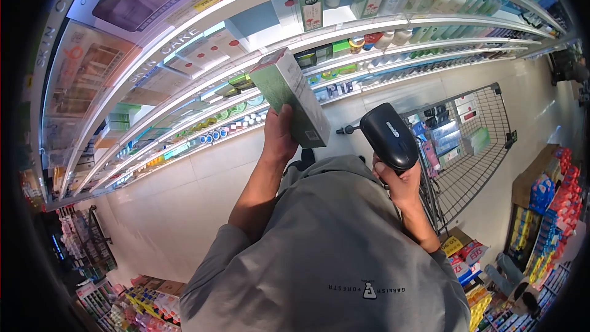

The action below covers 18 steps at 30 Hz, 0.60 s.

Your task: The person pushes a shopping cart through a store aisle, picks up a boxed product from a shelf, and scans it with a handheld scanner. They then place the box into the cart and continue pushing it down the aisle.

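Observation:
A tall green and white product box (pixel 295 97) is held upright, slightly tilted, in my left hand (pixel 281 136), in front of the shelves. The thumb lies on its green face, and a small printed code shows low on the white side. My right hand (pixel 399 179) grips a black handheld barcode scanner (pixel 388 136) by its handle, most of which the hand and scanner head hide. The scanner is to the right of the box and apart from it.
Lit skin care shelves (pixel 246 46) with boxes and bottles curve across the top and left. A wire shopping cart (pixel 473 166) holding several packages stands at my right. Stacked goods (pixel 547 203) are at the far right. Pale floor tiles (pixel 166 209) lie below.

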Motion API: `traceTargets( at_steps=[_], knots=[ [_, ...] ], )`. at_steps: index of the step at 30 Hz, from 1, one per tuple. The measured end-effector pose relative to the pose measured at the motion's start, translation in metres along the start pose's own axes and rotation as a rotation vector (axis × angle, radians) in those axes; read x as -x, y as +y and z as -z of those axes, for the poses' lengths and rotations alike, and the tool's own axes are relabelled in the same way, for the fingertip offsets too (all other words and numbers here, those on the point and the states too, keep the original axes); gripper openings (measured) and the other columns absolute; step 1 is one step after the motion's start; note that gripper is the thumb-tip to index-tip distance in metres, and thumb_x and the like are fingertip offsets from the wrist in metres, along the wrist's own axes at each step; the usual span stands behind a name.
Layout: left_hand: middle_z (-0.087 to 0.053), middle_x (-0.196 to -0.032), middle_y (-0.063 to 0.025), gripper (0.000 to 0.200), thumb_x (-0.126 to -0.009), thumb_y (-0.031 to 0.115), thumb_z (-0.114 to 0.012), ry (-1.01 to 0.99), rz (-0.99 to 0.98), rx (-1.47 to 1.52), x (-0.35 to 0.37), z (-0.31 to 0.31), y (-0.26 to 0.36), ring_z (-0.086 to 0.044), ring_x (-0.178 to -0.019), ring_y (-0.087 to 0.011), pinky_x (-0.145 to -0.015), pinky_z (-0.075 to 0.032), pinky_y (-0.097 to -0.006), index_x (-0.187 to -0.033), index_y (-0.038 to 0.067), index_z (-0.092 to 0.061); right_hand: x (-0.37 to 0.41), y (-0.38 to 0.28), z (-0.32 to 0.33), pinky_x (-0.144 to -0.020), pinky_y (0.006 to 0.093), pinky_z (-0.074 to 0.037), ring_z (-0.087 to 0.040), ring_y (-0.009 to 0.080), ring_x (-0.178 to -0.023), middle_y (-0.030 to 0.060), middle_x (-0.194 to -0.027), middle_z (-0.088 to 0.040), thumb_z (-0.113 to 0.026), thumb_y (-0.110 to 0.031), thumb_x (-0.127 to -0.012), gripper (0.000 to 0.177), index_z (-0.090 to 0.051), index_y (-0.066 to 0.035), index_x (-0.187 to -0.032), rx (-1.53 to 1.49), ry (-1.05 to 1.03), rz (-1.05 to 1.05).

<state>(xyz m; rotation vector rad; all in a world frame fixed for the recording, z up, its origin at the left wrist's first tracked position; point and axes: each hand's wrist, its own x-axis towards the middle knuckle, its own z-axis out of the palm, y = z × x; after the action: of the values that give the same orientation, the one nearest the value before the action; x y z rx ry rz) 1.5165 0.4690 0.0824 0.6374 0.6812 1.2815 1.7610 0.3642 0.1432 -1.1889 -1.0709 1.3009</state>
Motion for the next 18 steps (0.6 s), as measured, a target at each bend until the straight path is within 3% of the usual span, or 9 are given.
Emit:
traceTargets(
  at_steps=[5, 8, 14, 18],
  knots=[
    [-0.058, -0.125, -0.0082, 0.068, -0.090, 0.050, -0.065, -0.050, 0.029, 0.074, 0.002, -0.003, 0.000, -0.058, -0.114, -0.0233, -0.098, -0.047, -0.0411, -0.136, 0.004, -0.047, 0.003, 0.000, 0.001, -0.060, 0.0259, -0.045, -0.057, 0.0132, -0.068, 0.0078, -0.082, -0.058, -0.059, 0.004, -0.081, 0.023, -0.057, 0.003, -0.104, 0.026, 0.004, 0.004],
    [-0.056, -0.129, -0.0125, 0.080, -0.087, 0.063, -0.060, -0.019, 0.056, 0.045, 0.002, 0.004, -0.004, -0.056, -0.118, -0.0288, -0.101, -0.046, -0.0463, -0.139, 0.004, -0.043, 0.004, 0.002, 0.001, -0.060, 0.0256, -0.044, -0.056, 0.0124, -0.068, 0.0071, -0.082, -0.059, -0.060, 0.003, -0.081, 0.022, -0.058, 0.003, -0.103, -0.003, 0.004, 0.005],
    [-0.057, -0.121, -0.0101, 0.095, -0.083, 0.074, -0.053, -0.076, 0.121, 0.107, 0.000, -0.007, 0.000, -0.058, -0.112, -0.0261, -0.094, -0.051, -0.0432, -0.143, 0.002, -0.039, 0.010, 0.001, -0.001, -0.062, 0.0249, -0.044, -0.056, 0.0109, -0.069, 0.0054, -0.082, -0.060, -0.061, 0.001, -0.081, 0.017, -0.060, 0.002, -0.098, 0.032, 0.017, 0.008],
    [-0.057, -0.111, -0.0079, 0.103, -0.081, 0.081, -0.046, -0.086, 0.215, 0.205, -0.004, -0.017, 0.002, -0.059, -0.097, -0.0221, -0.082, -0.052, -0.0398, -0.144, 0.000, -0.037, 0.010, 0.000, -0.004, -0.062, 0.0242, -0.044, -0.057, 0.0102, -0.069, 0.0042, -0.080, -0.061, -0.061, 0.004, -0.080, 0.017, -0.061, 0.001, -0.097, -0.001, 0.041, 0.007]
  ],
)
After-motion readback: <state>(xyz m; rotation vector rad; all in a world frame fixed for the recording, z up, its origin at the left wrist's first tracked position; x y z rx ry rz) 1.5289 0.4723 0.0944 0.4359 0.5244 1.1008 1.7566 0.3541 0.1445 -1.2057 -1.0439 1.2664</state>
